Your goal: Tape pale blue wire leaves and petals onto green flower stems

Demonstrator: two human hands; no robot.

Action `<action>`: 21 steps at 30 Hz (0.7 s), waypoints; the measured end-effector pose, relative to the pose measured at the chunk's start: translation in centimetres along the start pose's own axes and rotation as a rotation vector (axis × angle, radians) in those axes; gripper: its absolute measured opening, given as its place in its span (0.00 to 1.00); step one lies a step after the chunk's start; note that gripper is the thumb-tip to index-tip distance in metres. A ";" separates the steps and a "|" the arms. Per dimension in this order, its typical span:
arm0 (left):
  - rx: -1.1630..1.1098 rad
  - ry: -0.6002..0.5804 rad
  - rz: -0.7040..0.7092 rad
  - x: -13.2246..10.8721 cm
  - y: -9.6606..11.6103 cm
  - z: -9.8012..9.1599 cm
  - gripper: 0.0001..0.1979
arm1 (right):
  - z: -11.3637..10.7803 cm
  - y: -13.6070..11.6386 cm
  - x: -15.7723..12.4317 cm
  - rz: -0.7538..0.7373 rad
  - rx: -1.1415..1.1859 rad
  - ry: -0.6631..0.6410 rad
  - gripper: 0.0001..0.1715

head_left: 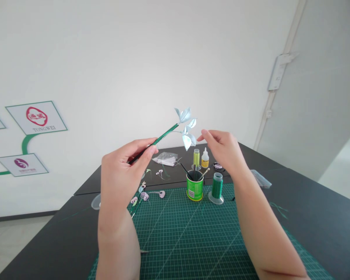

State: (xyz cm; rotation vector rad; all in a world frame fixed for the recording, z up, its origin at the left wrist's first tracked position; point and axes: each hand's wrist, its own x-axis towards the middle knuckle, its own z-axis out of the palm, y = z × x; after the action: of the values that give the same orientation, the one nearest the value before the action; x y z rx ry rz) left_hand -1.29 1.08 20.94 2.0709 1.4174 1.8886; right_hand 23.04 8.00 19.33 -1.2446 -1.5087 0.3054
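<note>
My left hand (pixel 124 167) is closed around a slim green thread-wrapped stem (pixel 166 133), held up at a slant over the table. At the stem's upper end is a pale blue flower (pixel 185 115) with pointed petals. A second pale blue flower (pixel 189 140) branches off just below it on a thin stalk. Beside this lower flower, my right hand (pixel 223 149) is closed, thumb and forefinger pinched together near a petal's edge. Whether they touch the petal or grip a thread, I cannot tell.
On the green cutting mat (pixel 189 241) stand a green tin (pixel 194 190) of tools and a green thread spool (pixel 217 186). Behind are a yellow-green spool (pixel 196 157), a glue bottle (pixel 205 160) and a plastic bag (pixel 166 159). Small lilac flowers (pixel 145 196) lie left; a clear box (pixel 261 179) right.
</note>
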 end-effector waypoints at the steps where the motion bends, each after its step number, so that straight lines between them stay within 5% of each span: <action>1: -0.004 -0.016 0.000 0.0 -0.1 0.0 0.09 | 0.3 -0.2 -0.2 -0.022 0.007 -0.019 0.24; 10: -0.062 -0.109 -0.011 0.5 -0.2 0.5 0.09 | 1.5 -2.1 -2.0 -0.268 0.432 -0.681 0.21; 15: -0.076 -0.095 -0.030 0.7 -0.5 0.7 0.09 | 1.4 -2.2 -1.9 -0.270 0.298 -0.785 0.13; 21: -0.071 -0.093 -0.025 0.7 -0.7 0.7 0.10 | 1.2 -2.2 -1.8 -0.251 0.250 -0.724 0.13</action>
State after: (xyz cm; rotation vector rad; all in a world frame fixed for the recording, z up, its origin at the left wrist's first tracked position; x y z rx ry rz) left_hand -1.24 2.34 20.94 2.0698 1.3300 1.7813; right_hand 20.62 6.07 19.49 -0.7561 -2.1338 0.8101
